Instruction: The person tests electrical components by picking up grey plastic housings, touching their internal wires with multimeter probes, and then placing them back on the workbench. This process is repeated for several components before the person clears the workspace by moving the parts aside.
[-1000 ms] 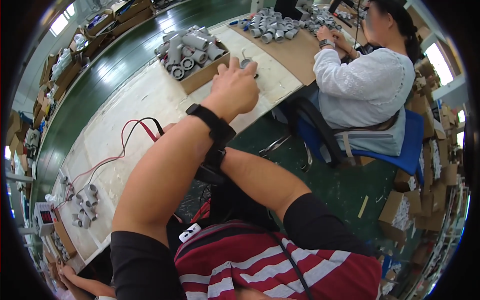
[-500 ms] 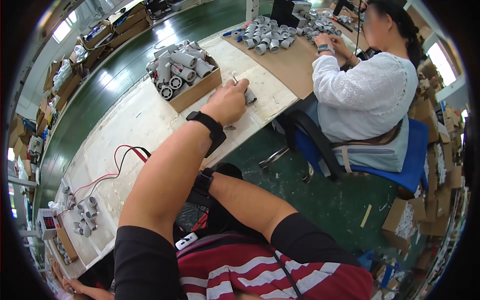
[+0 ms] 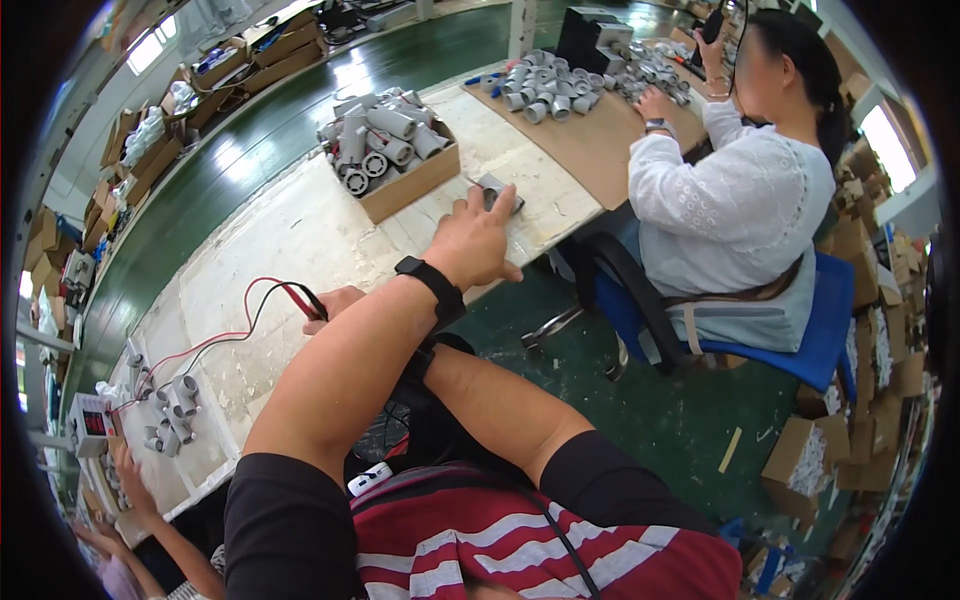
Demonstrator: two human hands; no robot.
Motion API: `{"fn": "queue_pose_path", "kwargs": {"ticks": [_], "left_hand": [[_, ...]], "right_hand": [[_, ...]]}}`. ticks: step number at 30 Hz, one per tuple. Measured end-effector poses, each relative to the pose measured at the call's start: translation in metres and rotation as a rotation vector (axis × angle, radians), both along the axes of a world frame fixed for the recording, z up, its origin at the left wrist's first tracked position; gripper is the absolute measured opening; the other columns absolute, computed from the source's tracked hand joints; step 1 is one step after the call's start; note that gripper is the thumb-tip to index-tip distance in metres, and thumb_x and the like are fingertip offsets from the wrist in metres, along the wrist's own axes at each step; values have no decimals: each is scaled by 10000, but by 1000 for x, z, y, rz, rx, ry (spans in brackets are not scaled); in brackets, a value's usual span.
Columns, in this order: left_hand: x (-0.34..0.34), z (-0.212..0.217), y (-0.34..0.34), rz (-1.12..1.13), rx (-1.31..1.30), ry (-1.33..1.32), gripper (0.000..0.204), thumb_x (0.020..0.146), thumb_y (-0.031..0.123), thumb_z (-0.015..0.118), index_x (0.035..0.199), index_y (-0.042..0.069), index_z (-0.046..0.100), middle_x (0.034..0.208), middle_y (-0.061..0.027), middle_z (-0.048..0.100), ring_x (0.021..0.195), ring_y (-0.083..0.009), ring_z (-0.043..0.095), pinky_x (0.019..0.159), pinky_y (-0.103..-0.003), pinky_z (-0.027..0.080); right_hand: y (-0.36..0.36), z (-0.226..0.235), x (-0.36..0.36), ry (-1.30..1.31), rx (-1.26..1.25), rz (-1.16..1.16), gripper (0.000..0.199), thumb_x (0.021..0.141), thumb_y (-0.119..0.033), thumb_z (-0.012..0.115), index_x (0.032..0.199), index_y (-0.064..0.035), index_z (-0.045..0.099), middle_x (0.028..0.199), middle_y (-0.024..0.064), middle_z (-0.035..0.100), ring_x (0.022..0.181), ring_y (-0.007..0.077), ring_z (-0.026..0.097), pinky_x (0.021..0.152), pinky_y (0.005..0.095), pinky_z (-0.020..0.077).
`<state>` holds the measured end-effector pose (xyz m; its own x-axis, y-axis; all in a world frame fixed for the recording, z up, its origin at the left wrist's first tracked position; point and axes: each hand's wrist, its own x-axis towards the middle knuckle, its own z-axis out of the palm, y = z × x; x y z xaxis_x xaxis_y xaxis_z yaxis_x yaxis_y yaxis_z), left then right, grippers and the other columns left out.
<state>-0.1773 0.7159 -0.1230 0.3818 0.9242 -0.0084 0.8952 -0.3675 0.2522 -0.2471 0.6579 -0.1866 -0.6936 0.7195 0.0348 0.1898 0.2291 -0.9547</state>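
My forearms cross, the left over the right. My left hand (image 3: 470, 242) reaches out over the far right of the table with its fingers spread. Its fingertips are at a short grey cylindrical part (image 3: 490, 184) lying on the table; whether they touch it I cannot tell. Beside my left forearm, my right hand (image 3: 342, 302) is closed around the red and black test leads (image 3: 305, 300), its fingers partly hidden by that forearm. Just beyond my left hand stands a shallow cardboard box (image 3: 415, 186) heaped with grey cylindrical parts (image 3: 388, 122).
The leads run to a white box-shaped meter (image 3: 92, 424) at the left, beside loose grey parts (image 3: 178, 412). Another person's hand (image 3: 132, 482) is at lower left. A co-worker (image 3: 730, 190) sits at right by a brown board (image 3: 560, 150) with piled grey pieces (image 3: 545, 85).
My left hand has opened and spread its fingers, letting go of the grey part. My right hand has come into sight with the leads. The co-worker has raised a hand holding a black tool.
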Motion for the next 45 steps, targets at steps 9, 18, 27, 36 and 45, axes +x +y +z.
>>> {"fn": "queue_pose_path", "kwargs": {"ticks": [9, 18, 27, 36, 45], "left_hand": [[-20, -14, 44, 37, -57, -165, 830, 828, 470, 817, 1476, 95, 457, 1367, -262, 548, 1207, -470, 581, 974, -536, 525], [9, -23, 16, 95, 261, -88, 464, 951, 376, 688, 1334, 140, 575, 1216, -222, 619, 1137, -432, 597, 907, -528, 523], [-13, 19, 1, 71, 295, -191, 401, 949, 296, 687, 1320, 171, 601, 1154, -201, 618, 1053, -410, 608, 874, -508, 515], [-136, 109, -227, 188, 231, -395, 596, 787, 153, 855, 1307, 29, 591, 1241, -223, 627, 1138, -397, 616, 973, -459, 509], [-366, -15, -230, 237, 90, -191, 530, 789, 174, 807, 1272, 48, 631, 1229, -187, 668, 1186, -404, 589, 1019, -460, 481]], "right_hand": [[0, -7, -1, 205, -190, 93, 309, 897, -313, 801, 897, -24, 694, 748, 75, 690, 700, 159, 632, 678, 361, 508], [-4, -4, -5, 45, 16, -29, 279, 865, -274, 811, 906, -10, 733, 729, 136, 704, 663, 207, 663, 636, 385, 506], [-8, 9, -7, 21, -10, -27, 238, 875, -241, 805, 933, -19, 745, 722, 120, 704, 650, 171, 651, 624, 372, 509], [-11, -24, -4, 277, -29, -72, 191, 921, -199, 767, 906, -13, 726, 722, 55, 695, 648, 153, 649, 612, 346, 532], [-7, 32, -39, 6, -165, -130, 253, 963, -205, 711, 817, -4, 661, 651, 46, 624, 507, 135, 578, 469, 302, 477]]}}
